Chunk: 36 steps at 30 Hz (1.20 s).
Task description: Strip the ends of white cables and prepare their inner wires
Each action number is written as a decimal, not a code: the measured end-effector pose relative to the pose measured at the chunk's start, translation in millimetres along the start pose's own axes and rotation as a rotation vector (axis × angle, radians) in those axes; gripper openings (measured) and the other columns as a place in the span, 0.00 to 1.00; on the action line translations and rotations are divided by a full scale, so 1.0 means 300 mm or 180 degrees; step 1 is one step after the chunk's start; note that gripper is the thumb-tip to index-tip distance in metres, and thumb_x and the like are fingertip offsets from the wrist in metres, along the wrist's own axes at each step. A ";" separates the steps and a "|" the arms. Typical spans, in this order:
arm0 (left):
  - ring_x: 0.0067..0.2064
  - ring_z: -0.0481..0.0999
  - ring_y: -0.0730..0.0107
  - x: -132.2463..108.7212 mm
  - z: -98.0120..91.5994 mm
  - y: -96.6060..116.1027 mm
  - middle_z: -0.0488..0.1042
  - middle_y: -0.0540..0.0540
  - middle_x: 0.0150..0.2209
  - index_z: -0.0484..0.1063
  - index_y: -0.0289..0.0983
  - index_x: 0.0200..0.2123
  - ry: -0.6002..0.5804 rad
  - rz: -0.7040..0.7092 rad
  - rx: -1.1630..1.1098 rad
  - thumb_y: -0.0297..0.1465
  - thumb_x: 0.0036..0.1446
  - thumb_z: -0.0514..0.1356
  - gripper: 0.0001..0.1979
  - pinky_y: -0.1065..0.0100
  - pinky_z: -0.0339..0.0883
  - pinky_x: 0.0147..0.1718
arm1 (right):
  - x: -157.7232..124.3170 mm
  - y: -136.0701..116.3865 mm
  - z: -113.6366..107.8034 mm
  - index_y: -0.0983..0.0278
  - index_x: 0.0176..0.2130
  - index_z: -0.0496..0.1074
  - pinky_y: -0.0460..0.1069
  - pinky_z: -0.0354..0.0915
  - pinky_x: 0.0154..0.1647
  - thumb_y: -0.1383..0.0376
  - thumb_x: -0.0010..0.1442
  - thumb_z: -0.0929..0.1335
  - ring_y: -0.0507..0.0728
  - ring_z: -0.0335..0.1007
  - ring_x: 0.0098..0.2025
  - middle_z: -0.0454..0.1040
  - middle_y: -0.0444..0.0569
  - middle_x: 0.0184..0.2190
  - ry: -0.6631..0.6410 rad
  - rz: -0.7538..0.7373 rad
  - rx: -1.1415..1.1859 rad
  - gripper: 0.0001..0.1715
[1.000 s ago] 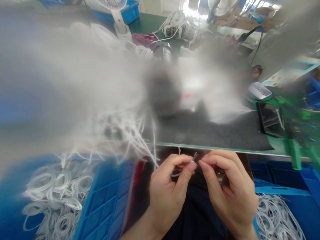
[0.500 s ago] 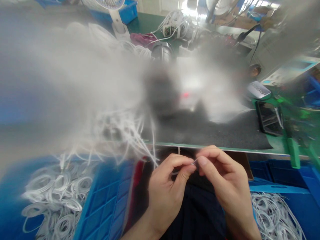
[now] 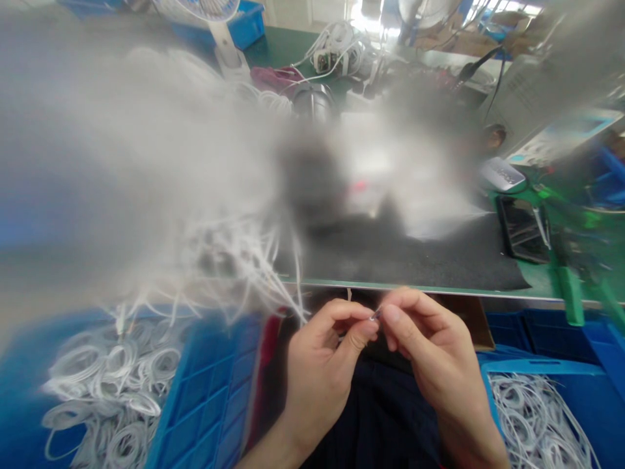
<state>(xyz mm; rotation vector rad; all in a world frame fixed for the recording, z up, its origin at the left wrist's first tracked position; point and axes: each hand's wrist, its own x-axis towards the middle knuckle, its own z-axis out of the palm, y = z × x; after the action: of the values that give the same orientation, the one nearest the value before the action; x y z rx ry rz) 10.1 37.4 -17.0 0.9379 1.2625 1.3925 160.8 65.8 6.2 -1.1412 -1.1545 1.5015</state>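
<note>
Left hand (image 3: 322,365) is pinching a wire end (image 3: 374,318) — right hand (image 3: 434,352) is probably gripping its tip, blurry there — white coils (image 3: 114,387) are lying left of the grip.

Navy garment (image 3: 381,417): deep blue cloth, close to black in shade along its upper part, matt, softly creased. Type of clothing: cannot tell. Left of it, left hand (image 3: 327,358), bare, slim-fingered; left forearm (image 3: 278,433) uncovered as far as visible. Right of it, right hand (image 3: 434,358), likewise bare, thumbnail (image 3: 394,313) short, rounded; right forearm (image 3: 471,433) uncovered where seen.
</note>
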 end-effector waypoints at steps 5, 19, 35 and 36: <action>0.35 0.85 0.69 0.005 -0.003 0.003 0.84 0.51 0.34 0.83 0.41 0.39 -0.0067 0.0007 -0.0018 0.27 0.66 0.71 0.03 0.72 0.81 0.39 | -0.001 -0.011 -0.001 0.60 0.40 0.79 0.45 0.71 0.35 0.64 0.72 0.74 0.52 0.73 0.34 0.75 0.43 0.34 -0.0059 -0.0353 -0.0202 0.05; 0.35 0.86 0.72 0.009 -0.006 0.012 0.85 0.52 0.36 0.83 0.41 0.40 -0.0068 -0.0039 -0.0153 0.25 0.66 0.71 0.05 0.76 0.80 0.39 | -0.010 -0.022 -0.013 0.58 0.44 0.81 0.49 0.70 0.39 0.72 0.71 0.73 0.54 0.76 0.40 0.78 0.45 0.39 -0.0051 -0.1069 -0.0956 0.09; 0.38 0.85 0.72 0.012 -0.002 0.000 0.84 0.54 0.37 0.83 0.43 0.39 0.0077 0.0158 0.0064 0.25 0.64 0.71 0.06 0.77 0.79 0.40 | -0.024 -0.013 -0.015 0.61 0.58 0.81 0.48 0.75 0.41 0.78 0.65 0.75 0.53 0.78 0.43 0.77 0.50 0.47 0.0348 -0.2344 -0.2684 0.25; 0.39 0.85 0.72 0.012 -0.001 -0.001 0.84 0.54 0.37 0.83 0.43 0.39 0.0112 0.0207 0.0104 0.25 0.64 0.71 0.06 0.77 0.79 0.41 | -0.027 -0.014 -0.015 0.62 0.58 0.81 0.48 0.75 0.42 0.77 0.65 0.75 0.53 0.78 0.43 0.77 0.50 0.47 0.0366 -0.2402 -0.2810 0.25</action>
<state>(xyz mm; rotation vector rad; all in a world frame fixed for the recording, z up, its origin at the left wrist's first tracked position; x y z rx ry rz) 9.0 40.8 -17.6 0.9883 1.2943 1.4485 167.1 59.3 10.6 -1.0975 -1.9576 0.3179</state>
